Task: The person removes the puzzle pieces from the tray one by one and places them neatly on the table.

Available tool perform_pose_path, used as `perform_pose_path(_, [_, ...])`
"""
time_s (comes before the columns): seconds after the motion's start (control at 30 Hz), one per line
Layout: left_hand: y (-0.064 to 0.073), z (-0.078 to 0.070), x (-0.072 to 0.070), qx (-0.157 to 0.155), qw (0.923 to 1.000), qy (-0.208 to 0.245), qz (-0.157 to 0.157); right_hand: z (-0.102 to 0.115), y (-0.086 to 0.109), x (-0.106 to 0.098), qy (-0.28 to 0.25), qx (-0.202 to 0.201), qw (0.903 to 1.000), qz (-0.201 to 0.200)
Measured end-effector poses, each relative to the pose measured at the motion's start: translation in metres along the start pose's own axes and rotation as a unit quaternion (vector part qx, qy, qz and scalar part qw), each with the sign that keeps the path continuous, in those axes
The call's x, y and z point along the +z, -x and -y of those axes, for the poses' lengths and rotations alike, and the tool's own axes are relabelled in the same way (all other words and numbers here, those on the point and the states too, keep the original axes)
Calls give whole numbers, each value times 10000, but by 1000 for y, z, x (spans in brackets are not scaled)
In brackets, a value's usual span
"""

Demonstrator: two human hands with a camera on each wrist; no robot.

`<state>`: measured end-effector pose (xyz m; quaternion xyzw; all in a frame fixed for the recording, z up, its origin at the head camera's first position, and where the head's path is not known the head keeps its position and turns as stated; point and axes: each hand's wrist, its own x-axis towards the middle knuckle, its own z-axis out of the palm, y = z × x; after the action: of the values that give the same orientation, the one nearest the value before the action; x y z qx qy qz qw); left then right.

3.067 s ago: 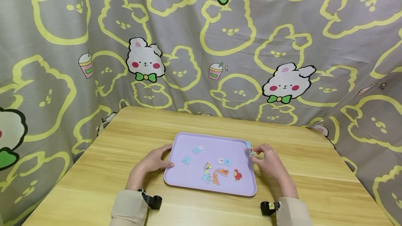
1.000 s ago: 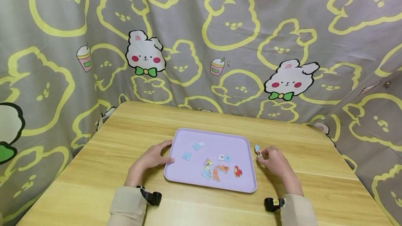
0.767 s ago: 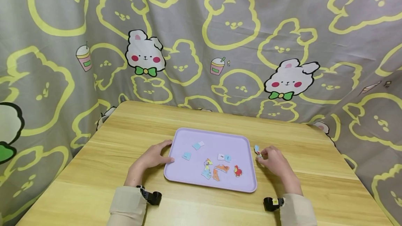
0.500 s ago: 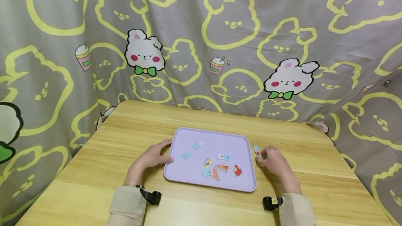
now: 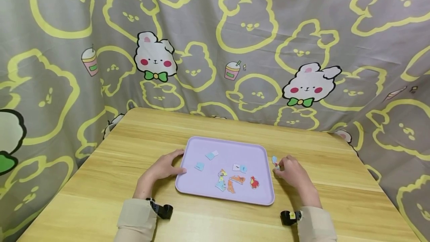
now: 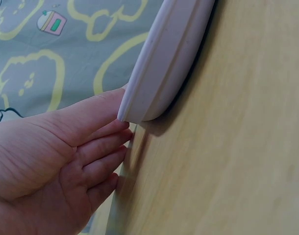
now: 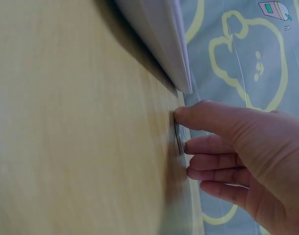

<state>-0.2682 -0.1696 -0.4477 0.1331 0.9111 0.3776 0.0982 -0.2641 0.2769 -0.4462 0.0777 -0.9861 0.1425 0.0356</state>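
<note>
My right hand (image 5: 291,171) is to the right of the lilac tray (image 5: 248,144). Its thumb and fingers pinch a small flat puzzle piece (image 5: 274,159), light blue with some red, at the tabletop. Only a thin dark edge of the puzzle piece (image 7: 177,136) shows in the right wrist view. At the tray's left side, my left hand (image 5: 163,165) rests its thumb over the rim, while its other fingers lie loosely extended below. On the tray lie an orange piece (image 5: 237,179), a red piece (image 5: 254,183), a yellow-and-blue piece (image 5: 220,185) and several blue-and-white pieces (image 5: 199,166).
A wooden table (image 5: 114,182) carries the tray. Behind it hangs a grey curtain (image 5: 198,18) with yellow cartoon outlines. Each forearm wears a small black camera, one on the left wrist (image 5: 163,211) and one on the right wrist (image 5: 289,217).
Three seconds ago my right hand held the blue-and-red puzzle piece at the tray's right rim. It has since moved right, onto the table, and barely shifts in the last second. The left hand stays.
</note>
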Motion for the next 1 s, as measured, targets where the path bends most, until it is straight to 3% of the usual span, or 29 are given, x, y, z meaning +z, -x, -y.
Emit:
perform_pose_path(0.23, [-1,1,1,-1,10000,3,15,-4,2,0,-234,52,9997,80])
perform_pose_path(0.63, [-1,3,1,-37,10000,14,6,2,10,-1,-1023,-10,9944,-265])
perform_pose_path(1.0, [0,4,1,-33,10000,51,-3,17,17,0,-893,-357,9941,-494])
